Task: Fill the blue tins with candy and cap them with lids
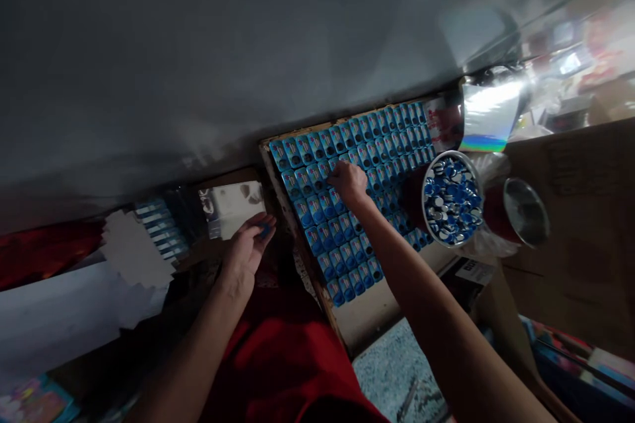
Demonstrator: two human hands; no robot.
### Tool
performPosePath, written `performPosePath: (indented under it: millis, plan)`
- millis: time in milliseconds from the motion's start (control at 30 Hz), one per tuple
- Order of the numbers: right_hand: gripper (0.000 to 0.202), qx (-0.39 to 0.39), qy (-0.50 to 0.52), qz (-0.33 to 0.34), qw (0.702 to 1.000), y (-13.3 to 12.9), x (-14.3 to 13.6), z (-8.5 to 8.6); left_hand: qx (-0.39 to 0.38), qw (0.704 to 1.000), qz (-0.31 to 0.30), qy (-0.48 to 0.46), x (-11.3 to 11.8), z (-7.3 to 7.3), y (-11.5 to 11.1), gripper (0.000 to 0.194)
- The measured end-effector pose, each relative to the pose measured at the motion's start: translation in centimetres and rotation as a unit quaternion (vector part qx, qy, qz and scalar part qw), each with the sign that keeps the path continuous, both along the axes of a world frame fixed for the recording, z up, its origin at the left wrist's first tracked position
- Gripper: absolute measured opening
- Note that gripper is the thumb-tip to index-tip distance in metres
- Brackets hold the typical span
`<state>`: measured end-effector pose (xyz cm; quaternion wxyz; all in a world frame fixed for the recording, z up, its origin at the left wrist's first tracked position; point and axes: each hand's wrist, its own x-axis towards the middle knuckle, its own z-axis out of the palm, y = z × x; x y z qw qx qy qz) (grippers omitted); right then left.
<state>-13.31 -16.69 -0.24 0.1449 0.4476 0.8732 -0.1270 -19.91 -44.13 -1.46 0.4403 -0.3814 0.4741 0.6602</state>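
Rows of small blue cards [351, 254] cover a tilted wooden board in front of me. Blue round pieces show on many cards in the lower rows, while dark round spots show on the upper ones. My right hand [351, 182] is over the second and third rows, its fingers pinched together and pointing down at a card. What they hold, if anything, is hidden. Off the board's left edge, my left hand [254, 238] is turned palm up with fingers curled around small blue round pieces [265, 230].
A metal bowl [452, 198] full of blue and silver round pieces stands at the board's right, beside another bowl [526, 211]. Clear plastic packs [233, 208] and white paper [133, 251] lie left. A large cardboard box [580, 211] is at right; a grey wall rises behind.
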Motion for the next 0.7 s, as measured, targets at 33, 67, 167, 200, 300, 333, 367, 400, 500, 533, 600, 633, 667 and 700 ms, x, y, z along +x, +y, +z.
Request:
performPosePath:
  millis: [33,67,167,200,300,333,367,400,500,533,600,633,667,700]
  plan:
    - [0.016,0.003,-0.027,-0.008,1.0,0.5,-0.4,0.0,0.015,0.999,0.007,0.049,0.2,0.1,0.4,0.029]
    - [0.019,0.005,-0.053,-0.015,0.998,1.1,-0.8,0.1,0.031,0.994,0.013,0.1,0.3,0.3,0.8,0.028]
    - [0.02,0.005,-0.097,-0.01,0.995,1.8,-1.2,0.9,0.069,0.979,0.016,0.191,0.8,1.1,2.2,0.024]
    - [0.018,0.01,-0.084,-0.002,0.996,1.4,-1.0,1.4,0.077,0.976,0.014,0.201,1.0,1.4,2.8,0.024]
    - [0.013,0.008,0.041,-0.003,0.999,-2.3,0.1,2.6,0.094,0.973,0.009,0.21,1.7,2.0,4.6,0.026]
    - [0.015,-0.023,0.107,-0.014,0.994,-4.2,0.6,2.7,0.097,0.972,0.008,0.214,1.9,2.0,5.1,0.028]
    - [0.019,-0.077,0.178,-0.028,0.981,-6.1,1.2,2.8,0.1,0.971,0.005,0.217,2.1,2.0,5.6,0.03]
    - [0.023,-0.146,0.245,-0.043,0.958,-8.0,1.7,2.6,0.101,0.971,0.0,0.218,2.4,1.9,6.0,0.032]
    - [0.033,-0.325,0.37,-0.122,0.862,-12.0,3.2,1.5,0.118,0.975,-0.026,0.184,3.0,1.7,6.5,0.037]
    - [0.035,-0.362,0.389,-0.16,0.832,-12.4,3.6,1.2,0.138,0.977,-0.035,0.159,3.2,1.6,6.4,0.039]
    - [0.037,-0.398,0.401,-0.223,0.794,-12.0,4.4,0.7,0.188,0.975,-0.052,0.107,3.3,1.7,6.1,0.039]
    - [0.036,-0.394,0.397,-0.236,0.794,-11.2,4.7,0.6,0.192,0.975,-0.059,0.097,3.2,1.8,6.0,0.038]
    - [0.035,-0.367,0.386,-0.237,0.812,-10.2,4.9,0.6,0.175,0.976,-0.063,0.11,3.0,2.0,5.9,0.035]
    - [0.032,-0.319,0.365,-0.225,0.845,-9.1,4.9,0.7,0.14,0.977,-0.067,0.147,2.6,2.1,5.9,0.032]
